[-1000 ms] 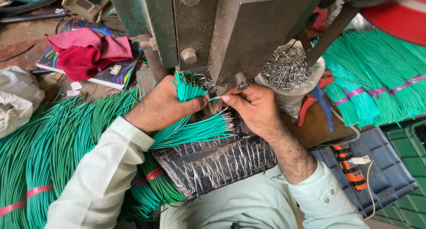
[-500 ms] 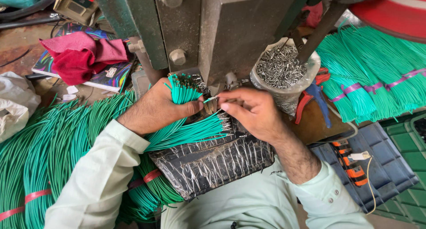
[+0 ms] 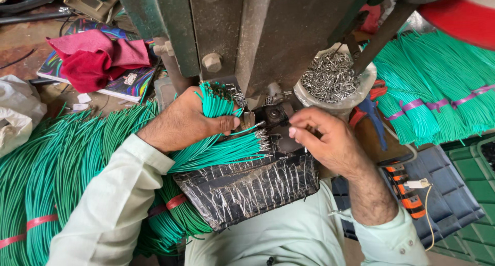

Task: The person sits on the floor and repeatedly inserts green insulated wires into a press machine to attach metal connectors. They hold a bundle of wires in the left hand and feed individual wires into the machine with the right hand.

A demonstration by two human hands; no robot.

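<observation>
— Wires first: where do they sit?

— A bunch of thin green wires (image 3: pixel 219 103) stands in the left hand (image 3: pixel 180 122), fist closed round its middle, bare tips fanned upward just below the grey press (image 3: pixel 268 44). One wire pokes out past the thumb toward the small die under the press.

— And the other hand?

— The right hand (image 3: pixel 330 142) hovers beside the die, fingers loosely curled, thumb and forefinger close together; whether they pinch anything I cannot tell (too small to see).

— How would such wire handle?

— Light and springy, I judge, slick in its sheath; a single strand flops, so hold it near the stripped end. A bowl of metal terminals (image 3: pixel 330 80) sits just behind that hand.
</observation>
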